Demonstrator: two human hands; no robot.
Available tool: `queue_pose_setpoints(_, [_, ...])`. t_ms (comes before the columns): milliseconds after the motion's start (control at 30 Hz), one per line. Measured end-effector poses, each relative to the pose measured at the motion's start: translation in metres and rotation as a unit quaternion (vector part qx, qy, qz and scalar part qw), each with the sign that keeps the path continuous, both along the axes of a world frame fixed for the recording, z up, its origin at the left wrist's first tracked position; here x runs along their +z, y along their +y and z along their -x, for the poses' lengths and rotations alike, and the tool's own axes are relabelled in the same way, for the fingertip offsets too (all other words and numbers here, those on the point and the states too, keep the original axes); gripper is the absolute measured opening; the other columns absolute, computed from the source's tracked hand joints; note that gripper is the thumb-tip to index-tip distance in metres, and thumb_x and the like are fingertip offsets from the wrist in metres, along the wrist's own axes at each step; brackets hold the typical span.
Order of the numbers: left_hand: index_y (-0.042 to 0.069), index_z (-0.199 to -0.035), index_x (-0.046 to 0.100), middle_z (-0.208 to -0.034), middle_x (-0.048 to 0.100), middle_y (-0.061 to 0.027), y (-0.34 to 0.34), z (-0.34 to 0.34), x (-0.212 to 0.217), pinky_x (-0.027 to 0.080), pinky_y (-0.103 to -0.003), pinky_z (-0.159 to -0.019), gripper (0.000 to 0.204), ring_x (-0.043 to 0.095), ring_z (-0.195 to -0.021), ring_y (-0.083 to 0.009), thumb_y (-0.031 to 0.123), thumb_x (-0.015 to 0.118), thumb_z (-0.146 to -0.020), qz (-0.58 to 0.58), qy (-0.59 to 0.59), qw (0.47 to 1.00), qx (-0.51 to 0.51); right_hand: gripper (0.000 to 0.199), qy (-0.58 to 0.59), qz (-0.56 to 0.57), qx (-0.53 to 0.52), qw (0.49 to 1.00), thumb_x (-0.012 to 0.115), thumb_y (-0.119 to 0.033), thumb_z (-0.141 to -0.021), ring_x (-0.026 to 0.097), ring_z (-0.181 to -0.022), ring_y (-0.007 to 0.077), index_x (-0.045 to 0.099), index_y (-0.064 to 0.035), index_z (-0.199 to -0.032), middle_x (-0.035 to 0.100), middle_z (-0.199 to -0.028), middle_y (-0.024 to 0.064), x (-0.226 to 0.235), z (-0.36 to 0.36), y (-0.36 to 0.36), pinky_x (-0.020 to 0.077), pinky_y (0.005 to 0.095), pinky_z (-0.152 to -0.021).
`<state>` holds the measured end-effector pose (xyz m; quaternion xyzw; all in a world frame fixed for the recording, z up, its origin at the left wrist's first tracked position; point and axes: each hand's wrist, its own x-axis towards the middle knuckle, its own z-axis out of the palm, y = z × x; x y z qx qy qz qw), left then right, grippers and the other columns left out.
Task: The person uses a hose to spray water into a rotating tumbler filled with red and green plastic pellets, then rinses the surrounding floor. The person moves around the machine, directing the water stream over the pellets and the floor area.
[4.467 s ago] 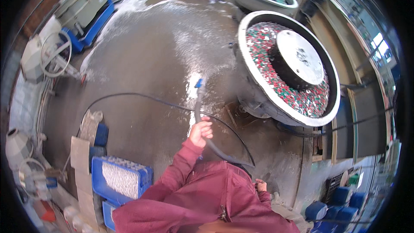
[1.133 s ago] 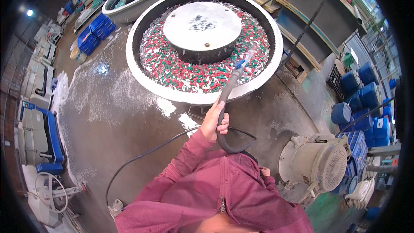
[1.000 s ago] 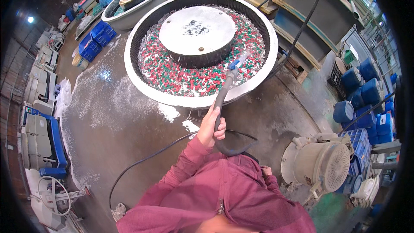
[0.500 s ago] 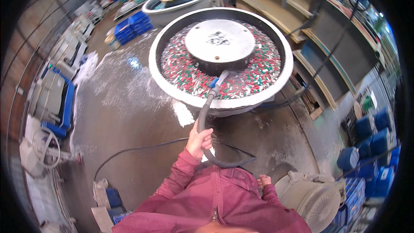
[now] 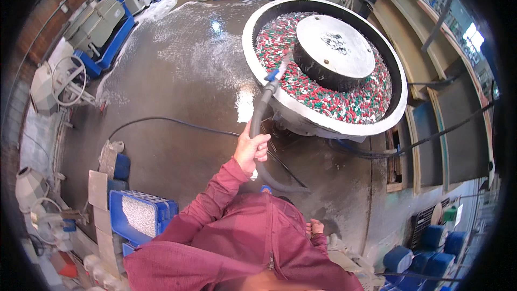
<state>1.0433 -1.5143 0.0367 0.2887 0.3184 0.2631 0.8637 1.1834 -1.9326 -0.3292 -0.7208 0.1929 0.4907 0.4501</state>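
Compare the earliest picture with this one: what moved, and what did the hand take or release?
The hose swung from spraying the wet floor up to the big round tub, its nozzle now over the red, green and white pieces. The left hand kept its grip throughout; nothing was released. The right hand is out of view.

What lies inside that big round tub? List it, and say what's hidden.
The round tub holds red, green and white pellets ringing a grey central dome. The grey hose tip reaches over its rim. What lies beneath the pellets is covered.
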Motion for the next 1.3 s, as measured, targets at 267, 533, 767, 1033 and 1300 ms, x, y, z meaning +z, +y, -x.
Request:
queue_pose_setpoints(267, [0.026, -0.143, 0.018, -0.053, 0.033, 0.0047, 0.029, 0.014, 0.016, 0.026, -0.023, -0.036, 0.079, 0.029, -0.037, -0.0051, -0.001, 0.055, -0.079, -0.038, -0.037, 0.998, -0.019, 0.024, -0.036, -0.013, 0.036, 0.999, 0.042, -0.002, -0.084, 0.057, -0.051, 0.0203, 0.056, -0.0030, -0.104, 0.061, -0.072, 0.0115, 0.005, 0.014, 0.007, 0.0470, 0.0313, -0.040])
queue_pose_setpoints(533, [0.028, -0.144, 0.016, -0.052, 0.031, 0.0059, 0.079, 0.036, 0.036, 0.024, -0.022, -0.036, 0.080, 0.027, -0.037, -0.0043, -0.001, 0.055, -0.080, -0.051, -0.043, 0.996, -0.063, 0.018, -0.067, 0.026, 0.043, 0.996, 0.050, -0.013, -0.086, 0.056, -0.048, 0.0192, 0.060, -0.0028, -0.097, 0.061, -0.070, 0.0097, 0.032, 0.052, 0.050, 0.0445, 0.0298, -0.039])
queue_pose_setpoints(767, [0.028, -0.144, 0.013, -0.053, 0.031, 0.0055, 0.070, 0.012, 0.044, 0.025, -0.023, -0.036, 0.081, 0.028, -0.037, -0.0043, -0.002, 0.055, -0.082, -0.038, -0.071, 0.977, -0.197, 0.030, -0.073, -0.010, -0.028, 0.997, 0.045, -0.011, -0.089, 0.061, -0.056, 0.0208, 0.050, -0.0015, -0.116, 0.062, -0.080, 0.0111, 0.036, 0.069, 0.109, 0.0514, 0.0332, -0.045])
queue_pose_setpoints(1033, [0.027, -0.145, 0.010, -0.057, 0.033, 0.0050, 0.039, -0.008, 0.040, 0.027, -0.022, -0.037, 0.081, 0.028, -0.041, -0.0039, 0.000, 0.056, -0.083, -0.038, -0.057, 0.946, -0.318, 0.018, -0.143, 0.014, -0.110, 0.983, 0.051, -0.009, -0.082, 0.056, -0.053, 0.0185, 0.065, -0.0034, -0.091, 0.060, -0.067, 0.0082, -0.006, 0.147, 0.069, 0.0438, 0.0300, -0.045])
queue_pose_setpoints(1300, [0.027, -0.143, 0.013, -0.054, 0.032, 0.0049, 0.057, 0.007, 0.023, 0.028, -0.023, -0.037, 0.079, 0.030, -0.039, -0.0050, 0.000, 0.056, -0.083, -0.029, 0.013, 0.968, -0.251, 0.019, -0.011, 0.071, -0.139, 0.988, 0.048, -0.010, -0.084, 0.058, -0.054, 0.0221, 0.060, -0.0038, -0.097, 0.060, -0.070, 0.0108, -0.020, 0.192, 0.009, 0.0466, 0.0342, -0.044])
